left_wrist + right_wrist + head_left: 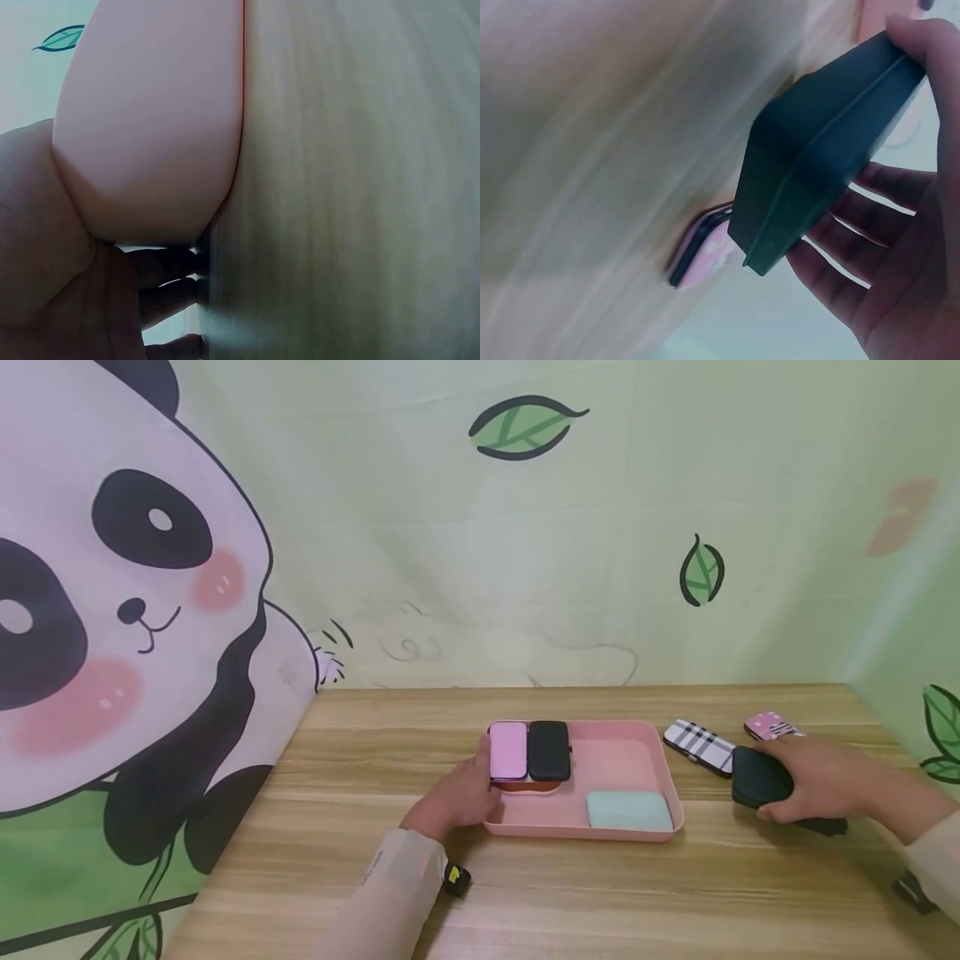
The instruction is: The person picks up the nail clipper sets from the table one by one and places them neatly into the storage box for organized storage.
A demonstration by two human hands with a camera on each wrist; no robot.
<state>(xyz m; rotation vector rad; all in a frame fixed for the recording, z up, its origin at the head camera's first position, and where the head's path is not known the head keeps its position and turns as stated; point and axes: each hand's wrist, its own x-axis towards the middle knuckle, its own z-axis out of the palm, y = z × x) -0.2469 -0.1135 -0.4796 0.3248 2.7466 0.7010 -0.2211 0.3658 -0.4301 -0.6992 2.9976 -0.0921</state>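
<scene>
My left hand (467,785) grips the left end of a pink tray (667,777), its thumb at the rim. The left wrist view shows the fingers (169,300) low by the tray's outer wall. In the tray, a pink case (508,750) and a black case (550,750) lie side by side over a partly hidden reddish-brown item (528,787). A pale mint case (628,811) lies at the front right. My right hand (821,772) holds a dark green case (817,150) to the right of the tray, thumb and fingers on opposite sides.
A plaid case (699,746) lies just right of the tray. Behind the right hand is a pink dotted case (771,725), partly covered. A black object (827,826) shows below that hand. A panda-printed cloth (420,527) hangs behind the wooden table (570,893).
</scene>
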